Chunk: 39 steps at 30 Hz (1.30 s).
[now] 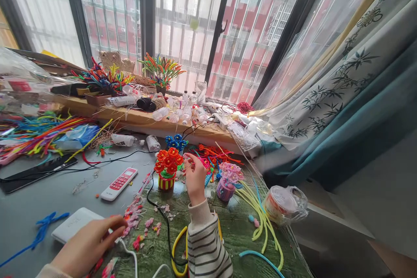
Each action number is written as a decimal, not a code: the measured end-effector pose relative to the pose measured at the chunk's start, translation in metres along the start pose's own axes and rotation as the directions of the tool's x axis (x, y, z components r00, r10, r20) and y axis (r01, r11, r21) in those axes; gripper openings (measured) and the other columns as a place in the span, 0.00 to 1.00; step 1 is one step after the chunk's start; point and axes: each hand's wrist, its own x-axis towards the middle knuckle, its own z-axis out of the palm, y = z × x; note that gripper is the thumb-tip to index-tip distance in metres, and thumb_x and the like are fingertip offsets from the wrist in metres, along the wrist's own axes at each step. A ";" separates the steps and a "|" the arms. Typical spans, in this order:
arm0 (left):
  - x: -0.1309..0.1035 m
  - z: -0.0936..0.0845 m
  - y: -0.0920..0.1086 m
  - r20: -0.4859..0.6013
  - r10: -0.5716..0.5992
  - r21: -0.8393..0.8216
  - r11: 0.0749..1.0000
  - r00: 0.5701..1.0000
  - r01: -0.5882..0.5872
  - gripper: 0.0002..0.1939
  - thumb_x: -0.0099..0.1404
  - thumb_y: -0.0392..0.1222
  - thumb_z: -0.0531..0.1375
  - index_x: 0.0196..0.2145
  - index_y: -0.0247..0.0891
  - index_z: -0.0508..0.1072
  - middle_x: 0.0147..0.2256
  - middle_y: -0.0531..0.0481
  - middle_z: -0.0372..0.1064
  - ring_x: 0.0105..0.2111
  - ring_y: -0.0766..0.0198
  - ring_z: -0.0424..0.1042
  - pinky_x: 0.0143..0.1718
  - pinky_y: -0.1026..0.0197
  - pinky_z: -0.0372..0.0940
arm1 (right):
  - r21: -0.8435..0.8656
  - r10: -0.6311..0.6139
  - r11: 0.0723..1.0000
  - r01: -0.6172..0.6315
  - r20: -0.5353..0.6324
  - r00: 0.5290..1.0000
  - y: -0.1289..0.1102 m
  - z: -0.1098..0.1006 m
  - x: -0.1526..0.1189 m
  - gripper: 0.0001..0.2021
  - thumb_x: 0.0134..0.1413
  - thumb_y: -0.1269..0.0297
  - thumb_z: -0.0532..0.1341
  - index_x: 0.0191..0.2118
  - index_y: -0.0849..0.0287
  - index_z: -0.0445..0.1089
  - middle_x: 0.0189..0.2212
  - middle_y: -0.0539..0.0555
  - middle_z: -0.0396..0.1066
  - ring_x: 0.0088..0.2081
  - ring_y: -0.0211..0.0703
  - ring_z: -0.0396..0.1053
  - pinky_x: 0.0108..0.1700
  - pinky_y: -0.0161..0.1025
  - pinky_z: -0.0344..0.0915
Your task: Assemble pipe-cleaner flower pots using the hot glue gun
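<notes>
Right edge: the counter (236, 230) is ending in a diagonal rim, with the wrapped roll (283, 205) sitting at that rim.
Rear limit: the wooden sill (130, 118) is rising behind the counter and carrying bottles and two bushy multicolored plants.
Open room, right: between your striped right sleeve (208, 243) and the pale green stems (265, 221), dark green surface is showing mostly bare.
Open room, left: gray surface is showing around the red-and-white remote (119, 183).
Cable: a black cable (167, 221) is running down between your hands, near the yellow loop (178, 247).
Flower pot, position: the red flower pot (166, 182) is standing upright, just beside your right hand (194, 178), on its left side.
Flower pot, appearance: orange-red looped blooms with yellow centers are crowding above a green band; red and yellow vertical stripes are covering the pot.
Second pot: the purple pot (225, 189) is holding pale pink blooms on the other side of your right hand.
Right hand: you are bringing thumb and fingertips close together; whether they are pinching anything, you cannot tell.
Left hand: your left hand (91, 241) is hovering or resting by the white box (78, 223), thumb and fingers parting.
</notes>
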 end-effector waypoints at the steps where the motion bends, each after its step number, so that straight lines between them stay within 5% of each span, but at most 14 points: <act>1: 0.014 0.003 0.000 -0.003 0.007 0.033 0.999 1.000 -0.007 0.25 0.43 0.70 0.65 0.24 0.45 0.77 0.23 0.50 0.75 0.21 0.56 0.73 0.23 0.56 0.66 | -0.005 -0.014 1.000 0.014 0.011 1.000 -0.003 0.001 0.006 0.17 0.61 0.61 0.57 0.51 0.61 0.75 0.38 0.58 0.77 0.28 0.43 0.72 0.31 0.39 0.70; 6: 0.081 0.048 0.016 -0.189 0.074 0.119 0.991 0.979 -0.052 0.37 0.53 0.71 0.55 0.49 0.39 0.71 0.47 0.38 0.74 0.38 0.49 0.76 0.40 0.47 0.70 | -0.028 -0.070 0.997 0.072 0.082 0.994 -0.010 0.005 0.019 0.15 0.56 0.68 0.62 0.48 0.58 0.77 0.40 0.57 0.77 0.27 0.41 0.70 0.33 0.38 0.70; 12: 0.099 0.082 0.032 -0.253 0.121 0.118 0.989 0.960 -0.094 0.42 0.60 0.68 0.53 0.62 0.37 0.59 0.54 0.35 0.68 0.42 0.48 0.76 0.40 0.48 0.71 | -0.040 -0.096 0.994 0.103 0.153 0.984 -0.006 0.003 0.022 0.16 0.50 0.72 0.65 0.47 0.56 0.78 0.41 0.55 0.77 0.26 0.39 0.68 0.33 0.38 0.70; 16: 0.101 0.087 0.038 -0.268 0.129 0.138 0.986 0.955 -0.094 0.38 0.63 0.65 0.53 0.62 0.38 0.60 0.55 0.36 0.70 0.51 0.44 0.73 0.49 0.46 0.68 | -0.035 -0.101 0.993 0.108 0.169 0.980 -0.001 0.003 0.024 0.16 0.48 0.74 0.65 0.45 0.56 0.78 0.40 0.54 0.78 0.26 0.39 0.68 0.34 0.38 0.70; 25: 0.103 0.092 0.044 -0.288 0.083 0.130 0.990 0.954 -0.047 0.32 0.64 0.61 0.54 0.59 0.41 0.64 0.51 0.39 0.75 0.45 0.47 0.77 0.46 0.50 0.70 | 0.012 -0.100 0.995 0.099 0.144 0.985 -0.002 0.003 0.021 0.13 0.48 0.71 0.66 0.42 0.56 0.77 0.35 0.52 0.77 0.27 0.40 0.70 0.31 0.37 0.71; 39: 0.103 0.093 0.046 -0.281 0.016 0.025 1.000 0.960 -0.010 0.36 0.60 0.63 0.56 0.59 0.39 0.63 0.50 0.36 0.75 0.44 0.45 0.77 0.40 0.49 0.71 | 0.106 -0.057 0.993 0.043 0.130 0.990 0.004 0.005 0.018 0.14 0.47 0.68 0.68 0.42 0.58 0.77 0.37 0.55 0.77 0.30 0.42 0.74 0.34 0.38 0.74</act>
